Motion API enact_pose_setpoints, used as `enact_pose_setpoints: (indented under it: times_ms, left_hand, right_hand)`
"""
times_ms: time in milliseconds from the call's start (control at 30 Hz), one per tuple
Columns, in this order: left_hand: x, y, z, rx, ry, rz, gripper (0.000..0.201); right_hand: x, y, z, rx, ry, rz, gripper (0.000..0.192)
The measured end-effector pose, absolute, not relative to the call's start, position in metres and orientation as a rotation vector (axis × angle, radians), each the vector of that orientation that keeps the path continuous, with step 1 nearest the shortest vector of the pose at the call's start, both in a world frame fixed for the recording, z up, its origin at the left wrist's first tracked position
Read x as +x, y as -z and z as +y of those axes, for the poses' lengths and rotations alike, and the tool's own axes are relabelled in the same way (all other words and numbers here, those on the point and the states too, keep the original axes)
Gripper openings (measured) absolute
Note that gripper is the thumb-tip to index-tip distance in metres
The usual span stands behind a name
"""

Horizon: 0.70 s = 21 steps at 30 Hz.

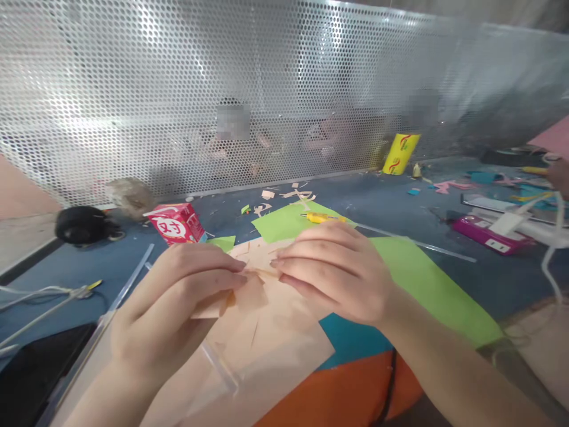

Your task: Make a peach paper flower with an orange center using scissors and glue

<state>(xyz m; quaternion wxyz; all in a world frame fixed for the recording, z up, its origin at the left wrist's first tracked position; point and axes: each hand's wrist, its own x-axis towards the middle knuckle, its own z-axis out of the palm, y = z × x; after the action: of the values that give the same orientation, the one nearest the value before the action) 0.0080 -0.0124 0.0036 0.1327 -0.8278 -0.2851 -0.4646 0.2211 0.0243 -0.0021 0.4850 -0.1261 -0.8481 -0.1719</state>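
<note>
My left hand (171, 308) and my right hand (335, 270) meet at the middle of the table, both pinching a small tan paper piece (246, 293) between fingertips. The piece is held just above a larger tan paper sheet (275, 344). Under that lie a green sheet (427, 284), a teal sheet (351, 341) and an orange sheet (342, 394). A yellow craft knife (320, 217) rests on the green sheet just beyond my right hand.
A red and white carton (176, 223) stands left of centre, a black round object (82, 225) farther left. A perforated metal screen (267, 95) closes the back. A yellow can (400, 153), a magenta box (486, 233), white cables and paper scraps lie right.
</note>
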Motion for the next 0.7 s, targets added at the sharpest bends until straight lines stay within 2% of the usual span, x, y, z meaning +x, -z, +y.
enact_pose_setpoints:
  times_ms: [233, 700]
  left_hand:
    - [0.0058, -0.0032, -0.0142, -2.422, 1.31, -0.834, 0.02]
    - [0.0056, -0.0084, -0.0127, -2.501, 1.225, -0.752, 0.032]
  right_hand:
    - [0.2218, 0.0061, 0.0264, -0.286, 0.369, -2.09, 0.012]
    - [0.2204, 0.0038, 0.0251, -0.317, 0.355, -2.121, 0.011]
